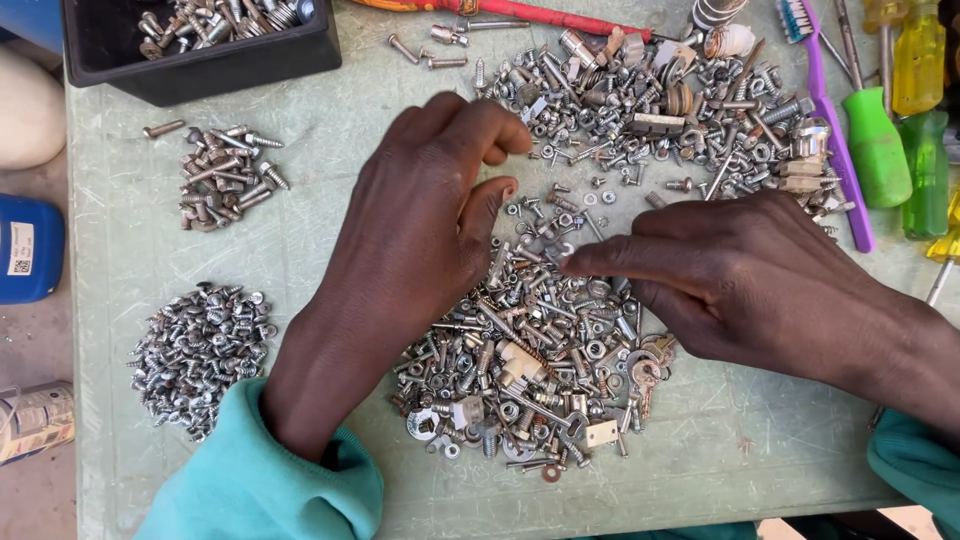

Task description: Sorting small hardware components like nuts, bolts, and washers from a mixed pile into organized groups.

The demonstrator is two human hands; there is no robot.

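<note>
My left hand [410,240] hovers over the middle of a pale green table [300,250], fingers curled toward the scattered hardware, thumb and forefinger close together; whether they pinch a small piece I cannot tell. My right hand [740,275] reaches in from the right, its fingertips touching the top of a mixed heap of screws, nuts and washers [530,370]. A second, larger heap of mixed hardware [670,110] lies behind the hands. Both sleeves are teal.
A sorted pile of small screws [200,345] and a pile of larger bolts [220,175] lie at the left. A black bin with bolts [200,50] stands at the back left. Green and yellow screwdrivers [900,130] and a purple toothbrush [835,130] lie at the right.
</note>
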